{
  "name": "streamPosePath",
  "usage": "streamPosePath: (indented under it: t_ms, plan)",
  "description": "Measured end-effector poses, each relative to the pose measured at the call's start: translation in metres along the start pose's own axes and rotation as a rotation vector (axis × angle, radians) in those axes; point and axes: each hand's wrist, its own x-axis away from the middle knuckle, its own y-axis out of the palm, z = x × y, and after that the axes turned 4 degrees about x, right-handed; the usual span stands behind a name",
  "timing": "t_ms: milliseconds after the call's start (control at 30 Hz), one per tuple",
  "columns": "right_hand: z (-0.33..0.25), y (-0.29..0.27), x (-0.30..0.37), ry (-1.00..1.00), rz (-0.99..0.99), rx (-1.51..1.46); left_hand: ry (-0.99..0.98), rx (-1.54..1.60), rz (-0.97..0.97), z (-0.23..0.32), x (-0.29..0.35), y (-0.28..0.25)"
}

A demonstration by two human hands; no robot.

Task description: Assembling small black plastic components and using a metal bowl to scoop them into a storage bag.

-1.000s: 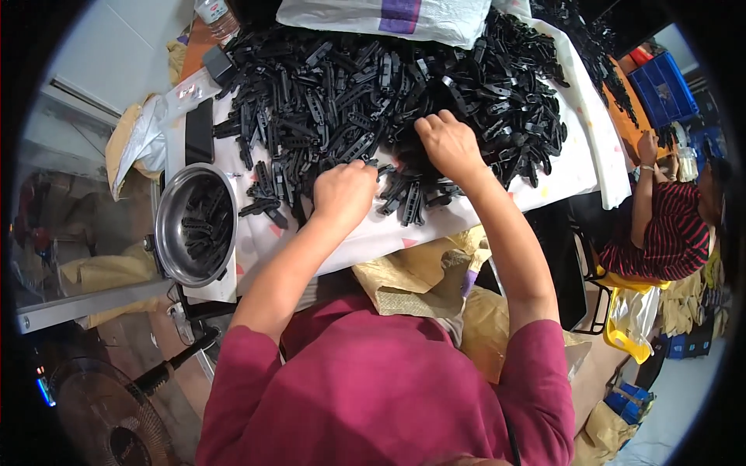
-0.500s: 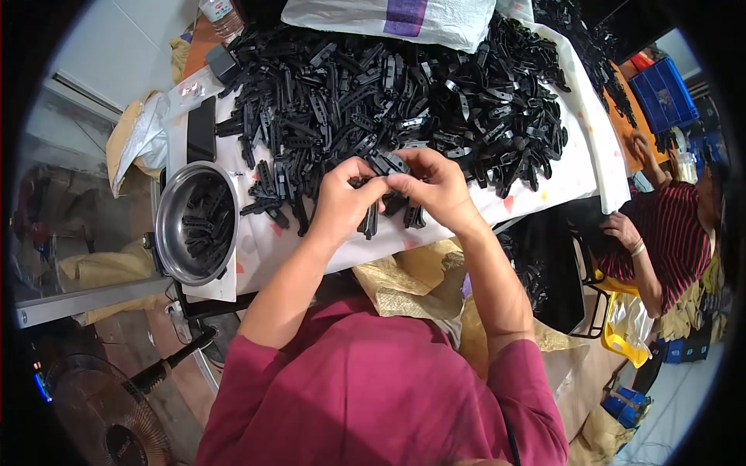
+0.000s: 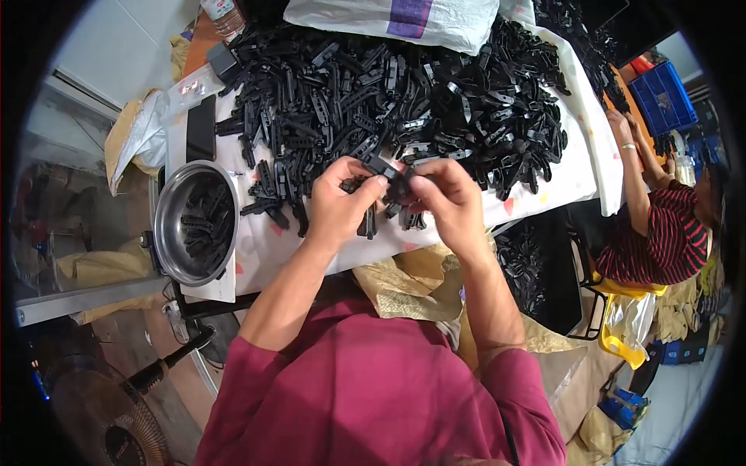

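My left hand (image 3: 342,200) pinches a small black plastic part (image 3: 379,166) between thumb and fingers at the near edge of the pile. Just right of it, my right hand (image 3: 452,199) closes thumb and finger on another dark plastic piece (image 3: 402,186), whose shape is blurred and partly covered. A narrow gap lies between the two hands. Beyond them spreads a heap of long, slim black plastic parts (image 3: 311,101), with curved, shinier black pieces (image 3: 505,116) on its right side. A few loose parts lie beneath my hands on the white patterned cloth (image 3: 260,252).
A round metal bowl (image 3: 165,233) with black parts stands at the table's left corner, near a dark phone (image 3: 201,128). A white sack (image 3: 458,19) lies over the far side. A fan (image 3: 101,412) stands lower left. At right, a co-worker (image 3: 660,225) reaches toward another table with a blue crate (image 3: 663,97).
My hands have drawn slightly apart, the right one moving right and down with its piece. The part in my left hand shows more clearly. The co-worker's arms now reach farther forward.
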Motion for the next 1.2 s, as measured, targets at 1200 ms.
streamPosePath:
  t_ms: [1200]
  plan:
    - [0.022,-0.044,-0.021,-0.514,0.182,1.220,0.551,-1.181,0.424,0.064,0.041,-0.114]
